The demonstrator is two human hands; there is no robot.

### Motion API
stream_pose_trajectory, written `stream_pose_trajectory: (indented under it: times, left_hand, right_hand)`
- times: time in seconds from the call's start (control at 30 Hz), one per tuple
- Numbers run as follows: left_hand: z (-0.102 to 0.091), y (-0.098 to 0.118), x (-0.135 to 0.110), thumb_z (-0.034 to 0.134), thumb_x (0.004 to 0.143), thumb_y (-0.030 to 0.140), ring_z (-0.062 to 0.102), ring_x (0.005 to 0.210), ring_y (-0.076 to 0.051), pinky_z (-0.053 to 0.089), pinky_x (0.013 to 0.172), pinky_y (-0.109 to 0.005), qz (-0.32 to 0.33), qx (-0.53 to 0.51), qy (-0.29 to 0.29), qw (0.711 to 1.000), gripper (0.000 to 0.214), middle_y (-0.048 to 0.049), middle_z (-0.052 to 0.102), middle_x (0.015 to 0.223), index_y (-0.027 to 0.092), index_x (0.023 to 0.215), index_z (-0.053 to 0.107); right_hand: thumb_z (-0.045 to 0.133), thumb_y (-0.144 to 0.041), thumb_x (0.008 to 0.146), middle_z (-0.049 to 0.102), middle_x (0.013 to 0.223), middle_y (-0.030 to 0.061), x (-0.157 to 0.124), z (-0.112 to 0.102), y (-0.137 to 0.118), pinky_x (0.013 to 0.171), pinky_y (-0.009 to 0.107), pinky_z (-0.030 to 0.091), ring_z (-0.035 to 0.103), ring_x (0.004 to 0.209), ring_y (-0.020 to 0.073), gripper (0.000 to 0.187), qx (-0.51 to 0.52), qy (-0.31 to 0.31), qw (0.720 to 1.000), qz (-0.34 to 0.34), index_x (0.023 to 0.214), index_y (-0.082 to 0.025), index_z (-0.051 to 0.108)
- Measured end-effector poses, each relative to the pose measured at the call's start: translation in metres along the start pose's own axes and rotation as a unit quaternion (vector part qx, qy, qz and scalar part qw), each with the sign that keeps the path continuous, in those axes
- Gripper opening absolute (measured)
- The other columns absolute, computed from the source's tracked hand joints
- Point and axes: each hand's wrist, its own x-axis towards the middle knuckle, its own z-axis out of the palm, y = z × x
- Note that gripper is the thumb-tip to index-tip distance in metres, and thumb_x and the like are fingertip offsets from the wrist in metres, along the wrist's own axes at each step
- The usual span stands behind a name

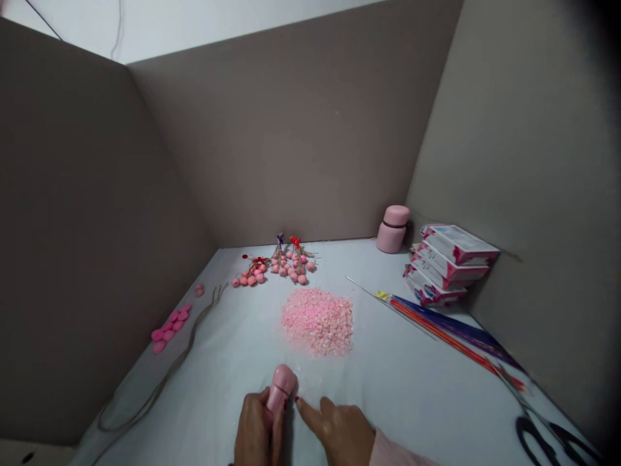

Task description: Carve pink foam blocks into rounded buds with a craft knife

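My left hand (pixel 255 430) is wrapped around a small pink cylindrical object (pixel 281 388) at the near edge of the table, its rounded end pointing away from me. My right hand (pixel 339 430) rests right beside it on the pale tabletop, forefinger stretched toward the pink object, nothing held. Just beyond both hands lies a heap of small pink sequin-like pieces (pixel 317 320).
Finished pink bead clusters on twine (pixel 279 265) lie at the back. Pink flat beads (pixel 169 323) and loose twine (pixel 165 378) are at the left. A pink jar (pixel 392 228), stacked boxes (pixel 449 262), coloured sticks (pixel 451 333) and black scissors (pixel 553 440) sit at the right. Brown cardboard walls enclose the table.
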Motion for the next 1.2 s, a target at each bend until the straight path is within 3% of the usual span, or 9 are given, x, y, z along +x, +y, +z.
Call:
stream_pose_trajectory:
  times: [0.37,0.7,0.93,1.2]
  left_hand:
    - [0.000,-0.004,0.002,0.047,0.081,0.046,0.060,0.074,-0.026,0.045,0.066,-0.042,0.011,-0.017,0.001,1.000,0.031,-0.0069,0.060,0.079,0.018,0.092,0.056]
    - [0.001,-0.005,0.002,0.049,0.080,0.050,0.060,0.074,-0.027,0.045,0.066,-0.042,-0.005,-0.020,-0.003,1.000,0.036,-0.0079,0.061,0.079,0.018,0.093,0.056]
    - [0.002,-0.007,0.002,0.046,0.082,0.051,0.060,0.070,-0.024,0.046,0.063,-0.038,0.025,-0.011,0.006,1.000,0.034,-0.0061,0.060,0.076,0.019,0.091,0.057]
    - [0.002,-0.007,0.001,0.045,0.082,0.051,0.059,0.070,-0.025,0.045,0.065,-0.039,0.015,-0.015,-0.002,1.000,0.034,-0.0063,0.059,0.077,0.020,0.091,0.055]
  right_hand:
    - [0.038,-0.009,0.093,0.057,0.061,-0.0035,-0.014,0.015,0.007,0.035,0.023,0.035,0.058,0.042,0.0126,0.032,0.036,0.070,0.997,-0.022,0.117,-0.024,0.052]
    - [0.042,-0.008,0.088,0.060,0.070,-0.0015,-0.003,0.011,0.007,0.039,0.025,0.040,0.061,0.048,0.0151,0.038,0.075,0.007,0.997,-0.033,0.123,-0.022,0.046]
    - [0.049,-0.008,0.084,0.059,0.069,-0.0023,0.003,0.006,0.003,0.038,0.026,0.038,0.061,0.047,0.0150,0.040,0.049,-0.014,0.998,-0.021,0.122,-0.023,0.046]
    - [0.055,-0.007,0.074,0.060,0.068,-0.0043,0.003,0.012,0.001,0.037,0.029,0.034,0.061,0.046,0.0163,0.052,0.054,-0.031,0.998,-0.014,0.121,-0.026,0.044]
